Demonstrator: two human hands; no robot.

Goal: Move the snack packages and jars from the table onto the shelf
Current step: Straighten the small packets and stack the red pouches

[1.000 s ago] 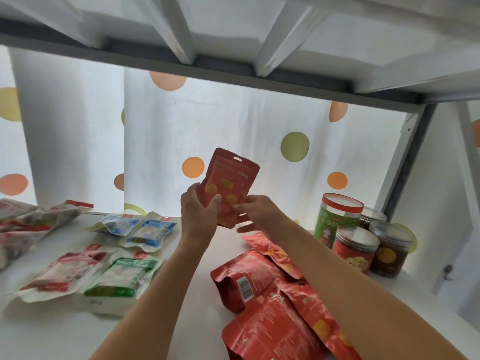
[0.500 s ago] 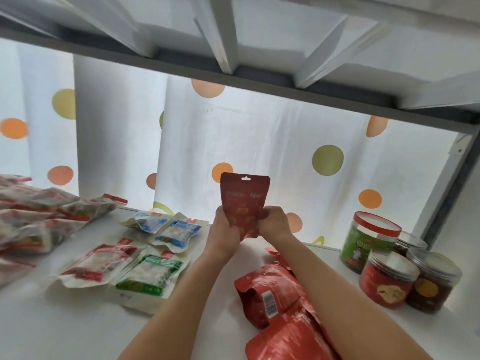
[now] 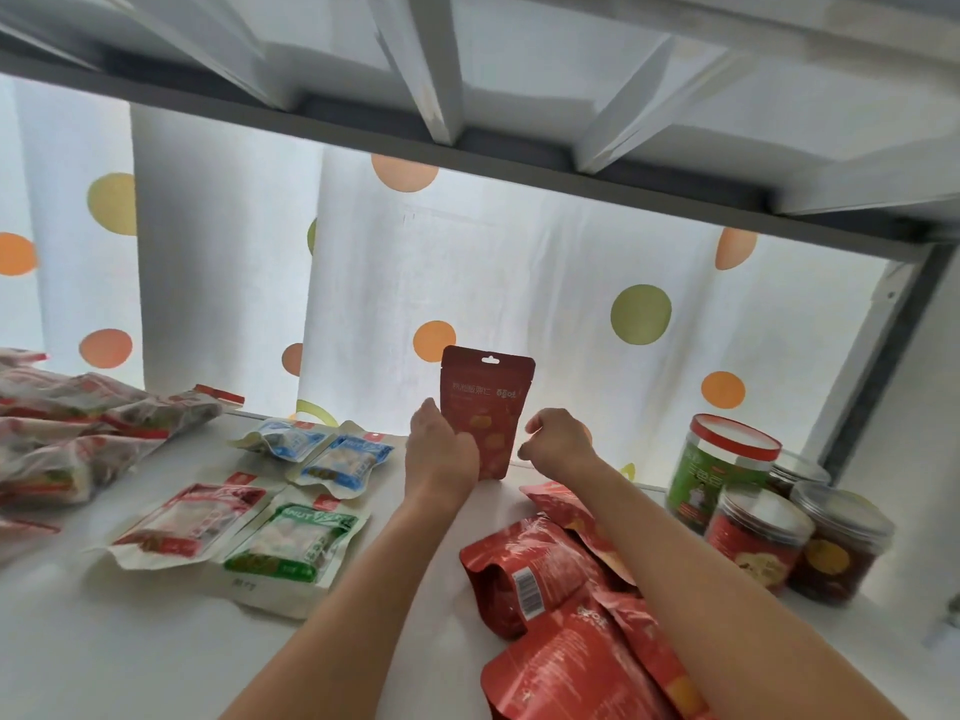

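Red pouch [image 3: 487,407] stands up straight in the middle of the frame, with its bottom edge on the white shelf [image 3: 130,641] and its hang hole at the top. It is set far back, near the white curtain with dots [image 3: 571,283], likely so the front of the shelf has room for more snacks and the label can be seen. The left hand [image 3: 440,454] holds the pouch by its lower left side, with the thumb up along the edge, and I think it does this so the pouch does not tip over. The right hand [image 3: 558,441] is just beside the pouch on the right and holds nothing; its fingers are loosely curled and do not seem to touch the pouch. Both arms reach forward and up from the bottom of the frame, with the wrists low near the shelf. More red pouches [image 3: 561,615] lie flat in a heap at the lower right. Jars [image 3: 753,511] stand close together at the right edge. Flat snack packs [image 3: 249,527] lie in pairs to the left of the arms, and bigger bags [image 3: 78,433] are piled at the far left.
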